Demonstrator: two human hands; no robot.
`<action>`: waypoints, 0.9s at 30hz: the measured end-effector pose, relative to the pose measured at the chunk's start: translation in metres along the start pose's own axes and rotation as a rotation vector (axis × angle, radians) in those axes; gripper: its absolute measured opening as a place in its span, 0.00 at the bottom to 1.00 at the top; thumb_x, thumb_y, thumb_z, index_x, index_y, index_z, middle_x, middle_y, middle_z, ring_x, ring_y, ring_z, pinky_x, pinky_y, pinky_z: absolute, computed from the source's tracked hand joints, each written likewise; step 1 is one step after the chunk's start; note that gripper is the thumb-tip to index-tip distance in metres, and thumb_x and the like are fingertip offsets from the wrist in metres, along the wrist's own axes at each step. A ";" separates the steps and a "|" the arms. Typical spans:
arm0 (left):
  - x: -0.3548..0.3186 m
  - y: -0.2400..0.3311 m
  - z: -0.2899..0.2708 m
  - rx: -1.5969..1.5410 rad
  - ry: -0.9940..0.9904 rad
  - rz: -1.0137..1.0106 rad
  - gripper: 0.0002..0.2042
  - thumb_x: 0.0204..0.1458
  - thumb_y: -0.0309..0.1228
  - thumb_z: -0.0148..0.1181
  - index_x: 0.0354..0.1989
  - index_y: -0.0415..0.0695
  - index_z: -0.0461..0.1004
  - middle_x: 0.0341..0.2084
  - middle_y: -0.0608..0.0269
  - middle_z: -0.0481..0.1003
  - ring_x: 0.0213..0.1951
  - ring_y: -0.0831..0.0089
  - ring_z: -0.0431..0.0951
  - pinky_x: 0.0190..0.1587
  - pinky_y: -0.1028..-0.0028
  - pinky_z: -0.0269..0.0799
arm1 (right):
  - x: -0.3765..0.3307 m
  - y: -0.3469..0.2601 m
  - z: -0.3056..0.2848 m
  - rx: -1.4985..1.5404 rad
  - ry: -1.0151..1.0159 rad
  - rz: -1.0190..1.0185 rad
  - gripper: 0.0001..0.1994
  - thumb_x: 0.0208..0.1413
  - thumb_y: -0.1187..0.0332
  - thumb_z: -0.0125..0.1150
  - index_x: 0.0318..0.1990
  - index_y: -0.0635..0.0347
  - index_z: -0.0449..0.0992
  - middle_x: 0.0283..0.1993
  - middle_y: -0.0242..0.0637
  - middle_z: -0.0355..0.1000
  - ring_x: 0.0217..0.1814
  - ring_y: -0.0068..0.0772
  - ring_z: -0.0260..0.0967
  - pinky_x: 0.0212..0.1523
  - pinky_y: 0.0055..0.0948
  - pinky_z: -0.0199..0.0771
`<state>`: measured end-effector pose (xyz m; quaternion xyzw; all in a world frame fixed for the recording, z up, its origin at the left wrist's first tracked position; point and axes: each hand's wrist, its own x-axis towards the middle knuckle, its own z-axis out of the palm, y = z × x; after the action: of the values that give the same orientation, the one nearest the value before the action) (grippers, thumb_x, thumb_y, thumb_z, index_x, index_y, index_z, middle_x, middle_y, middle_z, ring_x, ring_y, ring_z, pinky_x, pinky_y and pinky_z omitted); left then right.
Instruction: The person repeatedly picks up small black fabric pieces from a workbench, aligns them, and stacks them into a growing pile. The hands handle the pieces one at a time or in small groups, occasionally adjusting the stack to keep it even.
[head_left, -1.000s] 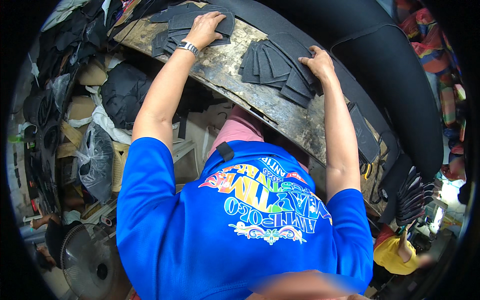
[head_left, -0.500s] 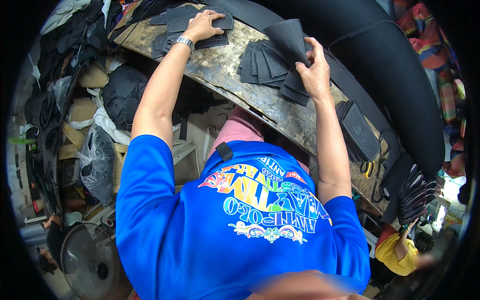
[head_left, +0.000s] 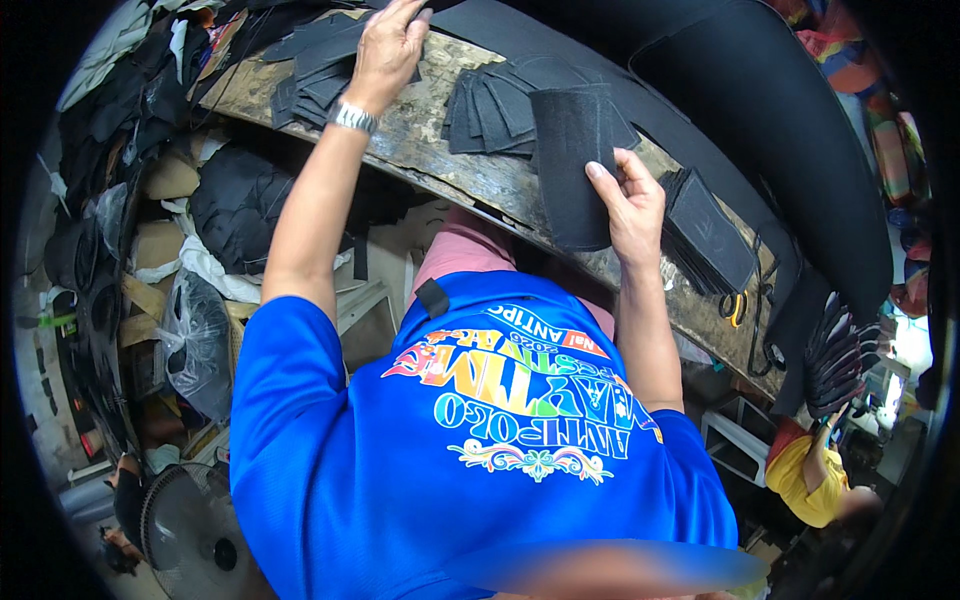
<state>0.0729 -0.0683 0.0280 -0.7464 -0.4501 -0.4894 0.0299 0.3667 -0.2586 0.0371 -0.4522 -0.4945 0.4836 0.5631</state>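
Head view: right hand (head_left: 628, 205) pinching black felt piece (head_left: 572, 160) by its edge — limp, light, best gripped there; left hand (head_left: 392, 45) fingers spread flat, beyond wooden bench (head_left: 440, 150).

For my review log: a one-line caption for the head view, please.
Right hand lifts a black fabric piece off a worn workbench; left hand rests on another stack of black pieces.
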 end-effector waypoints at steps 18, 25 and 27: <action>-0.092 0.182 -0.002 -1.797 -0.291 -0.842 0.18 0.69 0.34 0.41 0.61 0.38 0.66 0.55 0.55 0.73 0.57 0.66 0.74 0.61 0.65 0.69 | -0.024 0.001 0.016 0.195 0.276 -0.124 0.02 0.60 0.75 0.62 0.37 0.63 0.76 0.35 0.24 0.73 0.36 0.11 0.65 0.40 0.13 0.65; -0.088 0.196 -0.006 -1.882 -0.229 -0.896 0.19 0.69 0.37 0.43 0.61 0.39 0.65 0.56 0.55 0.72 0.57 0.68 0.73 0.59 0.66 0.70 | -0.022 0.003 0.017 0.130 0.301 -0.129 0.03 0.61 0.73 0.62 0.35 0.62 0.75 0.32 0.21 0.70 0.33 0.09 0.61 0.35 0.12 0.61; -0.088 0.198 -0.006 -1.710 -0.241 -0.846 0.17 0.68 0.34 0.47 0.59 0.39 0.66 0.55 0.56 0.73 0.55 0.71 0.74 0.57 0.68 0.71 | -0.022 0.003 0.019 0.095 0.301 -0.126 0.04 0.61 0.73 0.63 0.35 0.62 0.76 0.32 0.20 0.70 0.33 0.08 0.61 0.34 0.12 0.61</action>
<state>0.1977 -0.2456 0.0427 -0.3370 -0.1731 -0.5422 -0.7500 0.3464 -0.2797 0.0338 -0.4604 -0.4087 0.3971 0.6807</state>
